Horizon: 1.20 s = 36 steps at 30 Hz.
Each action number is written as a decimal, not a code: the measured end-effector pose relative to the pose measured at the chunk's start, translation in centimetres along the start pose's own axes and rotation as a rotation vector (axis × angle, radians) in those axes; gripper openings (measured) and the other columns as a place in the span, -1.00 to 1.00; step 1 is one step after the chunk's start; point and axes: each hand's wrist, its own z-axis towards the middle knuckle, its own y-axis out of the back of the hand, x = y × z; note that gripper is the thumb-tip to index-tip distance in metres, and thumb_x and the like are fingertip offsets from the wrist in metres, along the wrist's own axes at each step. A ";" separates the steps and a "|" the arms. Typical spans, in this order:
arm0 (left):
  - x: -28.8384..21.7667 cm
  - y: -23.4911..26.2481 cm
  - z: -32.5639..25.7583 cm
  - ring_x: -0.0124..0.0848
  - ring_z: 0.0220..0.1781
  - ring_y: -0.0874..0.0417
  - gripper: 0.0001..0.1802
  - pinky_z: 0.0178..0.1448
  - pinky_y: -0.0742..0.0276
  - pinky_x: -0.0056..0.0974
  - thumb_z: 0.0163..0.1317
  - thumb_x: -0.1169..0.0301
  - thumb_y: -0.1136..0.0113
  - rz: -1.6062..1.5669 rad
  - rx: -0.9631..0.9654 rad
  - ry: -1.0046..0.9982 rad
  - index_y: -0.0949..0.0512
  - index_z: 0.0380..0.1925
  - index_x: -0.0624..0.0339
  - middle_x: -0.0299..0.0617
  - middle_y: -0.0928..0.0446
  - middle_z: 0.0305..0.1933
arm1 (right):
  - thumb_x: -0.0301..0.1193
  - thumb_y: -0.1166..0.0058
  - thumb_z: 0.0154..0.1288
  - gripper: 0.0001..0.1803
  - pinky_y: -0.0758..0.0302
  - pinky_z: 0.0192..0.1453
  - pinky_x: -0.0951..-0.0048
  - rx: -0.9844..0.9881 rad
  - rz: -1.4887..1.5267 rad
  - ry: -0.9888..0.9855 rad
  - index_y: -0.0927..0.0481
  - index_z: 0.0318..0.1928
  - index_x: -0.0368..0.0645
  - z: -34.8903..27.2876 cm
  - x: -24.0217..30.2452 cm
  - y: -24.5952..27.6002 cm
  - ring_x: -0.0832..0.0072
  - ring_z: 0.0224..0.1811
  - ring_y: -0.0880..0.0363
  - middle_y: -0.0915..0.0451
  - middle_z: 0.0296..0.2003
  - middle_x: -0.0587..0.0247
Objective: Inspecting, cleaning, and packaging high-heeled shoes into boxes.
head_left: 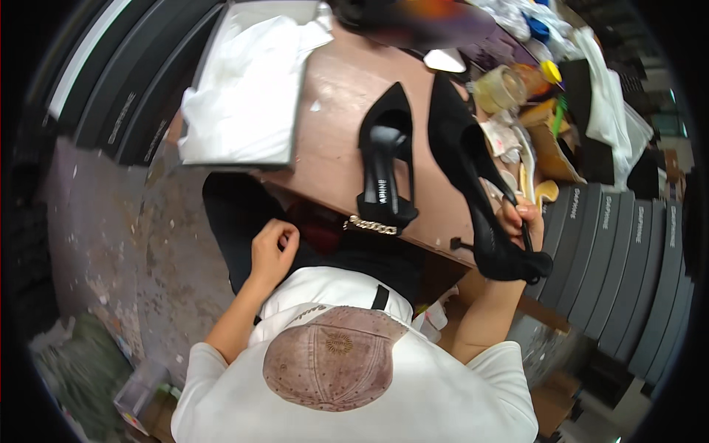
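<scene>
My right hand (523, 223) is closed round the strap of a black high-heeled shoe (459, 148), beside the table's right edge. Its pointed toe faces away from me, and its thin heel sticks out to the left. Whether the toe touches the table cannot be seen. Left of it, the matching black shoe (385, 140) lies on the pinkish table (336, 96), sole down, with a gold chain (371, 225) on its ankle strap near the front edge. Over my lap, my left hand (275, 251) is loosely curled, with nothing visible in it.
An open box (296, 118) with white tissue paper (247, 96) stands on the table's left. Grey shoe boxes (602, 251) are stacked at right, others (140, 81) at left. A glass jar (501, 90) and clutter line the right edge. A dark, blurred object (413, 22) is at the far side.
</scene>
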 end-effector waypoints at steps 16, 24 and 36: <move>5.3 6.0 -6.7 -0.02 0.14 -0.37 -0.49 0.18 -0.31 -0.05 0.04 0.34 -0.24 0.410 -0.633 0.389 -0.41 0.04 0.09 -0.02 -0.36 0.12 | -0.15 0.17 0.44 -0.58 -0.16 -0.41 0.74 -0.320 -1.105 0.254 -0.51 -0.04 -0.28 0.0 5.3 -8.1 0.77 -0.48 -0.22 -0.35 -0.49 0.46; 6.3 5.6 -11.0 0.10 0.22 -0.32 -0.15 0.23 -0.27 0.08 -0.02 0.09 -0.30 0.428 -0.709 0.667 -0.20 0.29 0.01 0.10 -0.23 0.27 | -0.29 0.02 0.35 -0.72 -0.31 -0.44 0.60 0.594 -0.618 -0.551 -0.57 -0.20 -0.29 1.4 -12.8 -18.8 0.66 -0.50 -0.39 -0.52 -0.44 0.36; 13.5 7.2 -15.4 -0.13 0.20 -0.40 -0.38 0.23 -0.32 -0.13 0.13 0.19 -0.26 -0.661 -0.885 0.725 -0.36 0.19 0.10 -0.01 -0.37 0.21 | -0.27 -0.04 0.24 -0.71 -0.48 -0.17 0.34 0.386 -1.663 -0.166 -0.60 -0.15 -0.20 27.0 -42.7 -1.8 0.36 -0.28 -0.60 -0.62 -0.36 0.16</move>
